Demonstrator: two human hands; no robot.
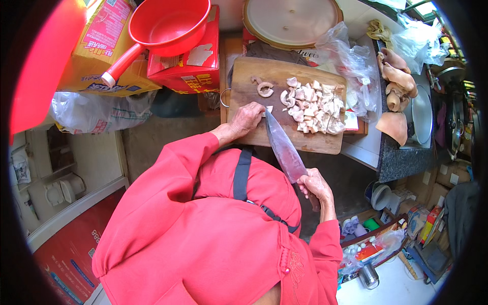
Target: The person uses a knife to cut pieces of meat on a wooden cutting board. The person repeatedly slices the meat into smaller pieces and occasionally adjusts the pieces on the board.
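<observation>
My right hand [315, 186] is closed round the handle of a kitchen knife [284, 148]. Its broad blade slants up and left, and the tip end rests over a wooden cutting board [244, 91]. At that tip my left hand [246, 118] lies on the board's near left part, fingers curled in, with a small pale piece of meat [270, 108] at the fingertips. To the right on the board spreads a heap of chopped pale meat [316, 105]. A curled strip of meat [264, 89] lies apart, further back.
A red plastic ladle [168, 25] sits on a red box [189, 63] at the back left. Larger chunks of meat [399, 81] lie on the dark counter [406, 162] at right, beside a metal basin [422, 117]. Plastic bags [356, 76] crowd the board's right edge.
</observation>
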